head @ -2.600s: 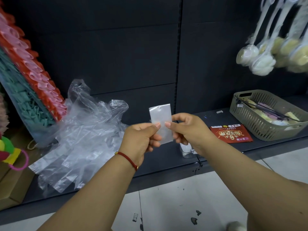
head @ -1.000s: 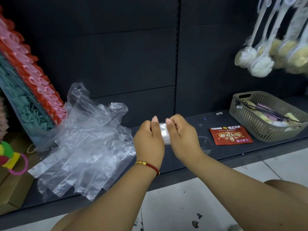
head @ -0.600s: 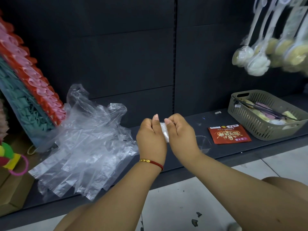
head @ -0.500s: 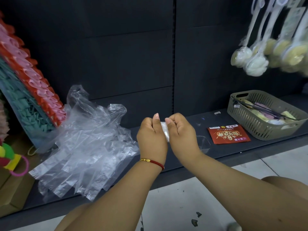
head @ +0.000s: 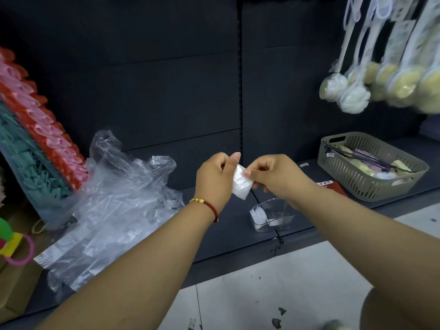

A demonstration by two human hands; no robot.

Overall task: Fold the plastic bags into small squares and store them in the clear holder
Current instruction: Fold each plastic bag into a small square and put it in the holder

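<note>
Both hands up: left hand [head: 215, 179] and right hand [head: 276, 176] pinch the folded bag [head: 241, 183] between them; below the right hand, the clear holder [head: 271, 216] holds folded squares

My left hand [head: 215, 179] is covering one edge of the folded bag [head: 241, 184], and my right forearm is hiding the far side of the clear holder [head: 271, 215] and most of the red packet [head: 329, 186]. The hanging sponges [head: 404, 89] are blurring and running off the right edge.
</note>
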